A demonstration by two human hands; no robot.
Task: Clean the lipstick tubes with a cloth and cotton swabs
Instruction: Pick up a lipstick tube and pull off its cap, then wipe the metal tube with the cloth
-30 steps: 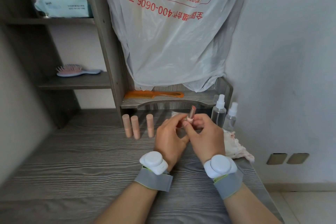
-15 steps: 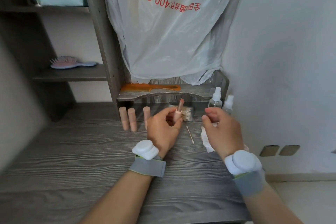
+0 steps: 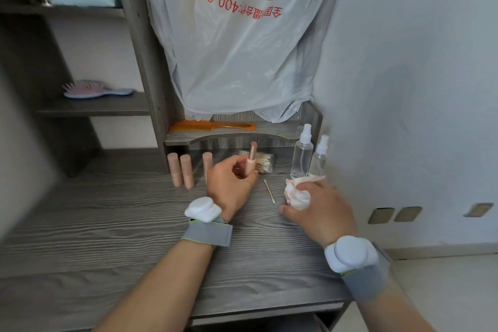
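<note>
My left hand (image 3: 231, 186) grips an open pink lipstick tube (image 3: 251, 159) upright, its tip pointing up. My right hand (image 3: 318, 205) holds a crumpled white cloth (image 3: 296, 193) on the desk, to the right of the tube. A single cotton swab (image 3: 269, 191) lies on the desk between my hands. Three capped pink lipstick tubes (image 3: 184, 171) stand in a row left of my left hand. A clear pack of cotton swabs (image 3: 262, 163) lies behind the held tube.
Two clear spray bottles (image 3: 303, 153) stand at the back right beside the wall. An orange comb (image 3: 213, 126) lies on the low shelf, under a hanging plastic bag (image 3: 237, 43). A hairbrush (image 3: 91, 89) sits on the left shelf. The grey wooden desk (image 3: 107, 224) ends just right of my right wrist.
My right hand left the tube, moved right and down, and took hold of the white cloth. A cotton swab now lies on the desk. My left hand still holds the tube.
</note>
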